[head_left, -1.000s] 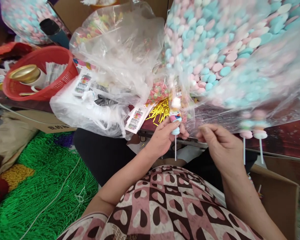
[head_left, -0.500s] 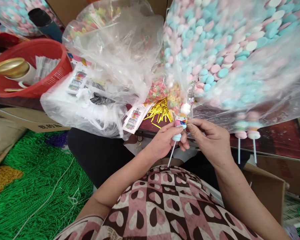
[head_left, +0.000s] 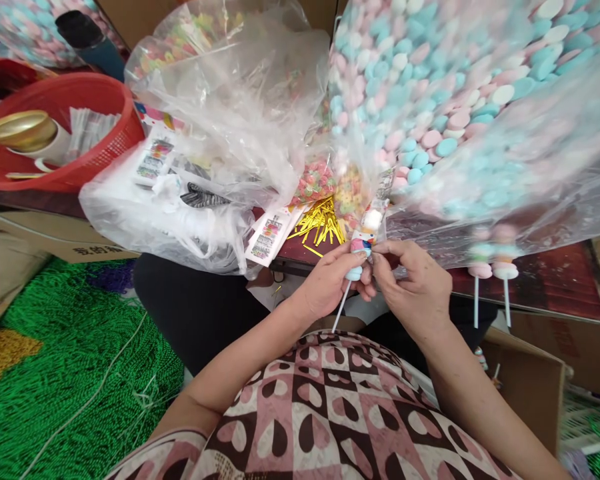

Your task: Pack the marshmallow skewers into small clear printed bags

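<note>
My left hand (head_left: 326,285) is closed around a marshmallow lollipop (head_left: 353,274), whose white stick points down toward my lap. A printed clear wrapper (head_left: 366,235) covers the lollipop's upper part, with white and blue marshmallow showing. My right hand (head_left: 416,281) pinches at the wrapper's right side with thumb and forefinger; the exact grip is partly hidden by the fingers. Gold twist ties (head_left: 320,223) lie in a loose pile just left of the wrapper. Beside them is a stack of flat printed wrappers (head_left: 266,243). Two bare marshmallow lollipops (head_left: 505,267) rest at the table's right edge.
A big clear bag of pink, blue and white marshmallows (head_left: 433,137) fills the back right. Bags of small coloured candies (head_left: 316,180) stand behind the ties. At left are a red basket (head_left: 97,153) and a dark bottle (head_left: 90,43). An open cardboard box (head_left: 535,387) sits low right.
My right hand has shifted slightly down and left, its fingers curling closer at the wrapper. The lollipop stays in my left hand, its stick end moved slightly left.
</note>
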`<action>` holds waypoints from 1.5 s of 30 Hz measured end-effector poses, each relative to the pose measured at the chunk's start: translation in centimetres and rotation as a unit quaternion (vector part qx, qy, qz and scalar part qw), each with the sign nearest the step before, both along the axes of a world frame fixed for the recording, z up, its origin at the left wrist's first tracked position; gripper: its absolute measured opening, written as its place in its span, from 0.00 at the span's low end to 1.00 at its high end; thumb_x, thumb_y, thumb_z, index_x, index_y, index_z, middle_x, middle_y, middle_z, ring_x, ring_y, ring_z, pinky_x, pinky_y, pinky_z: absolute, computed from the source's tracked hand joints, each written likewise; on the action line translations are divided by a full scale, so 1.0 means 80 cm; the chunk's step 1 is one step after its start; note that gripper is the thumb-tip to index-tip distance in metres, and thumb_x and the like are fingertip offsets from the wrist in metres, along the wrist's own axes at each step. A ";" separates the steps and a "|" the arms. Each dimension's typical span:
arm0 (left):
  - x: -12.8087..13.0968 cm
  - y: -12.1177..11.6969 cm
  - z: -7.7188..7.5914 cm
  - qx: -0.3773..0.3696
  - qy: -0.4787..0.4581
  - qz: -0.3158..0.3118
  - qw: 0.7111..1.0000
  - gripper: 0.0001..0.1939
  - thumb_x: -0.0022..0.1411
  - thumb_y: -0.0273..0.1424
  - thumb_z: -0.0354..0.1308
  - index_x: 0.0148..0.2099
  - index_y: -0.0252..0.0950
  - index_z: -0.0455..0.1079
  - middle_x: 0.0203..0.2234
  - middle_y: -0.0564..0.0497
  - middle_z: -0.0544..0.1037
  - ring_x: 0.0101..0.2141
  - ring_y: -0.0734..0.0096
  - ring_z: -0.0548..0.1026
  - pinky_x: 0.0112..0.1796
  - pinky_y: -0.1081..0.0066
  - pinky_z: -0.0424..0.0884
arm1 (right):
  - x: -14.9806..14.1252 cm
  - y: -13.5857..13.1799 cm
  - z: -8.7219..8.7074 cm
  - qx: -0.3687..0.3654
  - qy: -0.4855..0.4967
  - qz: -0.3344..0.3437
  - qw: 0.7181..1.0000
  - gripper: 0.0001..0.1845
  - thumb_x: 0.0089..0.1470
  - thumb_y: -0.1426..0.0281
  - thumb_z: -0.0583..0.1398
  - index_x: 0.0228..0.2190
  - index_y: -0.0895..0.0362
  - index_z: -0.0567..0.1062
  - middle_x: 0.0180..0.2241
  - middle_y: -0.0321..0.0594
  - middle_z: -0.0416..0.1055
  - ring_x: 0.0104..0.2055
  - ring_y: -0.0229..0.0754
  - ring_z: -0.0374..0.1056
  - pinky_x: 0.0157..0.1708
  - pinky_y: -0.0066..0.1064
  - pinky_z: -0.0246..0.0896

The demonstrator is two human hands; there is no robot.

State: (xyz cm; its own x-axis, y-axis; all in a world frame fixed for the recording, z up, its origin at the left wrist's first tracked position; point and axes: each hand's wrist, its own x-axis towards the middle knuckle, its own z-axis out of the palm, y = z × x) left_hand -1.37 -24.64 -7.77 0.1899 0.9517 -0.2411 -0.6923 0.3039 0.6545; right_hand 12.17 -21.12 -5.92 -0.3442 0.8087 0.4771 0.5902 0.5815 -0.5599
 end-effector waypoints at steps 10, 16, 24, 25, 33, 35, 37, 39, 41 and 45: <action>0.000 0.000 0.000 -0.012 0.033 0.010 0.999 0.18 0.55 0.43 0.64 0.36 0.35 0.65 0.20 0.58 0.71 0.20 0.77 0.72 0.22 0.76 0.70 | 0.003 0.009 -0.002 0.062 -0.059 0.005 0.996 0.07 0.59 0.73 0.58 0.36 0.55 0.78 0.31 0.39 0.79 0.32 0.40 0.76 0.32 0.29 0.66; 0.001 -0.001 -0.001 -0.005 0.036 0.008 0.999 0.17 0.56 0.43 0.63 0.36 0.36 0.64 0.21 0.58 0.71 0.21 0.77 0.73 0.23 0.76 0.70 | 0.007 0.013 -0.004 0.071 -0.087 0.008 0.994 0.07 0.59 0.72 0.58 0.36 0.55 0.78 0.30 0.39 0.79 0.31 0.40 0.76 0.31 0.29 0.66; 0.002 0.000 -0.001 -0.018 0.057 0.013 0.998 0.19 0.54 0.45 0.64 0.37 0.36 0.64 0.20 0.59 0.71 0.20 0.77 0.72 0.22 0.76 0.70 | 0.006 0.015 -0.002 0.053 -0.092 0.009 0.994 0.09 0.60 0.71 0.57 0.35 0.54 0.79 0.30 0.40 0.80 0.32 0.41 0.76 0.31 0.30 0.66; 0.002 0.000 0.000 -0.018 0.058 0.013 0.998 0.19 0.54 0.45 0.64 0.37 0.36 0.64 0.20 0.59 0.71 0.20 0.77 0.72 0.23 0.76 0.70 | 0.006 0.016 -0.002 0.051 -0.093 0.008 0.994 0.09 0.60 0.71 0.57 0.34 0.54 0.79 0.30 0.40 0.80 0.32 0.41 0.76 0.32 0.30 0.66; 0.003 -0.001 0.000 -0.005 0.057 0.013 0.998 0.15 0.57 0.42 0.61 0.36 0.36 0.64 0.20 0.59 0.71 0.20 0.78 0.72 0.23 0.76 0.70 | 0.001 0.013 0.006 -0.039 -0.061 -0.002 0.997 0.10 0.57 0.70 0.57 0.30 0.54 0.78 0.25 0.37 0.77 0.27 0.40 0.72 0.28 0.30 0.63; 0.004 -0.001 -0.001 -0.003 0.057 0.013 0.998 0.16 0.57 0.42 0.61 0.36 0.36 0.64 0.20 0.59 0.71 0.20 0.78 0.72 0.23 0.76 0.70 | -0.003 0.012 0.007 -0.061 -0.042 -0.011 0.997 0.10 0.56 0.70 0.56 0.27 0.53 0.77 0.23 0.36 0.75 0.25 0.39 0.70 0.27 0.29 0.62; 0.006 -0.001 -0.003 -0.006 0.063 0.015 0.998 0.17 0.56 0.43 0.62 0.35 0.36 0.64 0.20 0.59 0.71 0.19 0.77 0.72 0.22 0.76 0.70 | -0.005 0.012 0.005 -0.063 -0.036 -0.020 0.997 0.09 0.54 0.72 0.56 0.25 0.53 0.75 0.21 0.35 0.73 0.24 0.38 0.69 0.27 0.29 0.61; 0.009 0.000 -0.004 -0.018 0.081 0.026 0.996 0.17 0.56 0.44 0.62 0.34 0.36 0.64 0.19 0.59 0.70 0.19 0.78 0.71 0.22 0.76 0.69 | -0.006 0.013 0.001 -0.045 -0.050 -0.031 0.997 0.08 0.51 0.73 0.56 0.24 0.53 0.73 0.21 0.35 0.73 0.24 0.39 0.68 0.27 0.29 0.60; 0.011 0.000 -0.005 -0.033 0.108 0.045 0.993 0.16 0.56 0.43 0.61 0.34 0.37 0.64 0.18 0.59 0.69 0.18 0.78 0.70 0.21 0.76 0.68 | -0.004 0.014 -0.005 -0.019 -0.075 -0.034 0.996 0.06 0.50 0.73 0.56 0.23 0.54 0.72 0.22 0.36 0.72 0.25 0.39 0.68 0.27 0.30 0.60; 0.014 0.001 -0.007 -0.045 0.158 0.066 0.984 0.12 0.59 0.41 0.58 0.34 0.37 0.65 0.17 0.60 0.68 0.17 0.79 0.69 0.20 0.77 0.66 | 0.000 0.012 -0.011 0.018 -0.098 -0.016 0.995 0.06 0.49 0.73 0.56 0.23 0.54 0.70 0.22 0.36 0.71 0.24 0.39 0.67 0.26 0.29 0.58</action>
State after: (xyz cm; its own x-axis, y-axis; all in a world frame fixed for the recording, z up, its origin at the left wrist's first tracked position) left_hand -0.25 -24.60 -8.35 -0.0315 0.9350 -0.3532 -0.4958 0.2922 0.8178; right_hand 12.16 -20.17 -6.77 -0.4084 0.8043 0.4317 0.7044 0.5785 -0.4113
